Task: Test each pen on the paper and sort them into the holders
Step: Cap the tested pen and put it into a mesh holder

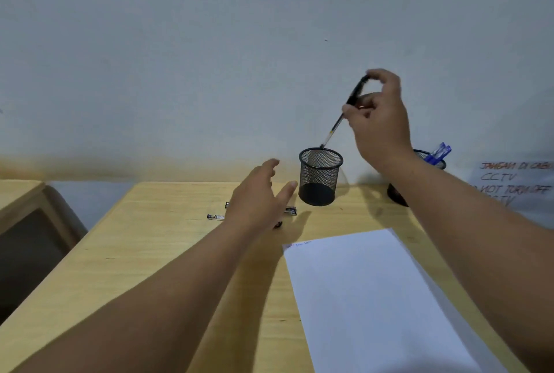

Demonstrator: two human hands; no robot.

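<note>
Two clear-barrelled pens lie largely hidden beneath the left hand, which hovers over the pale wooden desk with fingers spread and nothing held, while the right forearm covers much of a second black mesh holder containing blue pens. Raised above, the right hand pinches a black-capped pen, its tip at the rim of the empty black mesh cup; faint scribbles mark the white paper sheet, whose near end is cut off.

Held pen: black and clear
Holders: black mesh
Pens beyond right hand: blue
Paper: white
Surface: pale wood grain
</note>
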